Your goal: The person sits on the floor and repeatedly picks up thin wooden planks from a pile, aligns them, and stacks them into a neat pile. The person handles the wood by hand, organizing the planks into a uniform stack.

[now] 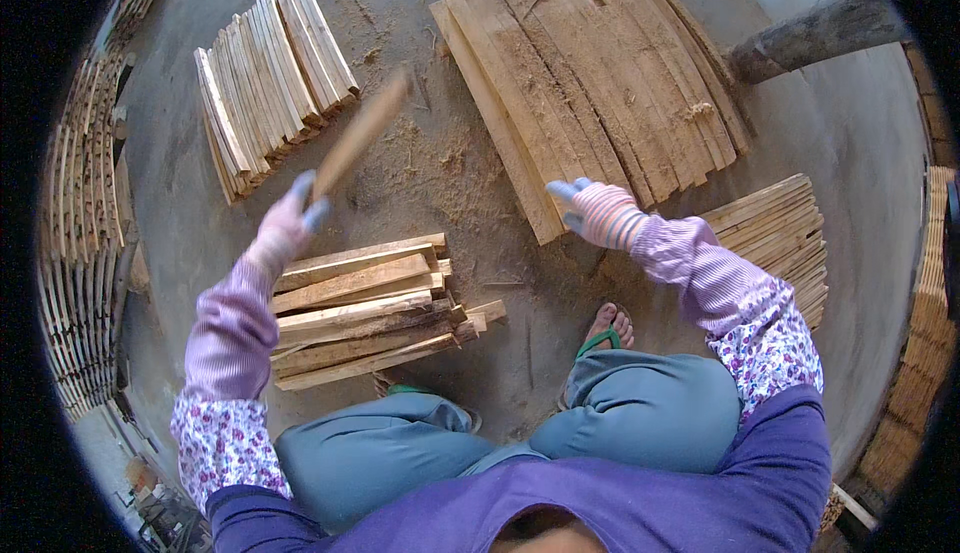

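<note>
My left hand, in a striped glove with blue fingertips, grips one end of a wooden slat. The slat is smeared by motion and slants up and away to the right, over the floor. Below that hand lies a loose pile of wooden slats. My right hand, gloved alike, is at the near edge of a broad stack of boards strewn with sawdust. Its fingers point left, apart from the thumb, with nothing visible between them. Whether it touches the boards I cannot tell.
A neat stack of slats lies at the far left, another beyond my right forearm. A round post stands at the far right. Sawdust covers the concrete between the stacks. Tall wood piles line the left side.
</note>
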Demonstrator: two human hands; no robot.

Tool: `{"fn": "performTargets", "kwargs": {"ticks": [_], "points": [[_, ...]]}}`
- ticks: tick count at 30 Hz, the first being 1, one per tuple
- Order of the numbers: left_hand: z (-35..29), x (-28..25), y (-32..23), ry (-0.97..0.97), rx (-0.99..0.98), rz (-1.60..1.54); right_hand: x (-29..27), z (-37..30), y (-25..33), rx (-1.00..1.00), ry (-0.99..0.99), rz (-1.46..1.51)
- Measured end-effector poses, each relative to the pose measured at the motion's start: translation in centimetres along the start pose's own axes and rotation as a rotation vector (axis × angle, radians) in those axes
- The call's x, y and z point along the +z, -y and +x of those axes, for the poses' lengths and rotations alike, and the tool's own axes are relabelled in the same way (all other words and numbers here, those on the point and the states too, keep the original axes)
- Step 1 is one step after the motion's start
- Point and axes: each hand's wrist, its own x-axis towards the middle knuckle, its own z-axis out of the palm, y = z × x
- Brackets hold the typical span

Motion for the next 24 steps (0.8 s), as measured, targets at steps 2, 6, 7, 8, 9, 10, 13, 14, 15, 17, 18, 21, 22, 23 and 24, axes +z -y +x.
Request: {"fn": "performTargets", "kwargs": {"ticks": [2,6,7,8,9,10,13,14,15,17,18,21,22,23,24], "points": [[-4.0,1.8,3.8,0.239,0.037,0.025,0.8,0.7,1.6,-0.198,0.091,-0.145],[-10.5,6.1,7.7,0.477,-0.045,0.495,2.1,3.2,5.5,-0.171,0.303,-0.398],[-11.3,6.7,8.1,0.497,-0.053,0.439,2.3,3.3,5.7,-0.152,0.279,-0.402],[-11.5,7.2,8.4,0.54,-0.101,0.41,2.4,3.5,5.7,-0.14,0.25,-0.346],[-11.8,7.5,8.4,0.495,-0.124,0.349,2.5,3.6,5.4,-0.125,0.181,-0.301],[-11.4,7.6,8.5,0.512,-0.121,0.357,2.7,3.3,4.9,-0.116,0.154,-0.252],[-9.5,7.4,7.9,0.619,-0.163,0.407,3.1,2.6,2.7,-0.021,-0.035,0.126],[-8.7,7.3,7.5,0.629,-0.146,0.451,3.3,2.5,2.2,0.079,-0.06,0.275],[-7.8,7.1,7.0,0.672,-0.131,0.485,3.5,1.7,1.6,0.075,-0.158,0.482],[-6.6,6.7,5.7,0.692,-0.103,0.529,3.6,1.3,0.8,0.133,-0.255,0.824],[-5.9,6.5,4.8,0.709,-0.104,0.579,3.5,1.2,0.7,0.16,-0.247,0.983],[-4.8,5.8,1.2,0.547,-0.02,0.583,2.7,0.9,0.1,0.248,0.036,1.325],[-4.7,5.6,-0.2,0.449,0.025,0.538,2.4,0.7,0.2,0.152,0.091,1.377],[-5.0,5.3,-1.7,0.293,0.115,0.455,2.3,0.4,0.7,0.119,0.102,1.409],[-5.2,5.2,-3.3,0.106,0.278,0.444,2.3,0.1,1.3,0.126,0.111,1.419]]}}
